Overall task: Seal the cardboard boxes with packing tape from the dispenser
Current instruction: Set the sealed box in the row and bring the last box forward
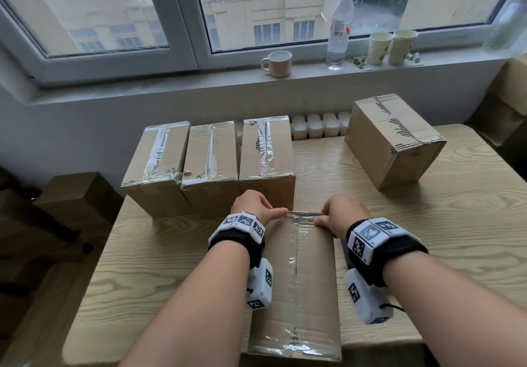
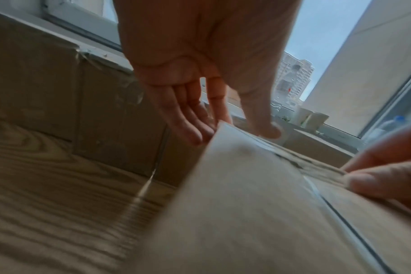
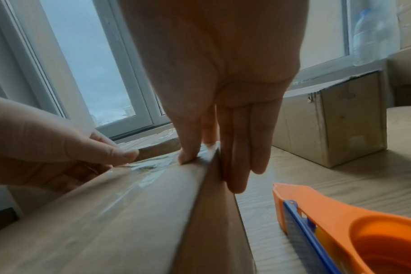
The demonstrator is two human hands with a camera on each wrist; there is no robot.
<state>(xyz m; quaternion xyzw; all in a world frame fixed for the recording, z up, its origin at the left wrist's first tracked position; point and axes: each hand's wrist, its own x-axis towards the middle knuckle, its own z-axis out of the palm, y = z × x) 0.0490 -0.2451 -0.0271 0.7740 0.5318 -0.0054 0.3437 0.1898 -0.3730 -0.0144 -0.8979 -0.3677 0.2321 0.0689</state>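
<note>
A long cardboard box [image 1: 316,286] lies lengthwise on the table in front of me, with clear tape [image 1: 295,266] along its centre seam. Both hands are at its far end. My left hand [image 1: 263,206] presses its thumb on the tape at the far top edge; in the left wrist view its straight fingers [image 2: 195,122] reach down past the box's corner. My right hand [image 1: 338,212] presses its thumb [image 3: 188,153] on the same edge, its straight fingers [image 3: 239,152] flat against the box's right side. The orange tape dispenser [image 3: 340,231] lies on the table right of the box, held by neither hand.
Three taped boxes [image 1: 211,155] stand in a row just beyond my hands. A larger box [image 1: 393,138] with an old torn seam sits at the table's far right. A mug [image 1: 278,64], a bottle [image 1: 339,27] and paper cups [image 1: 390,45] stand on the windowsill.
</note>
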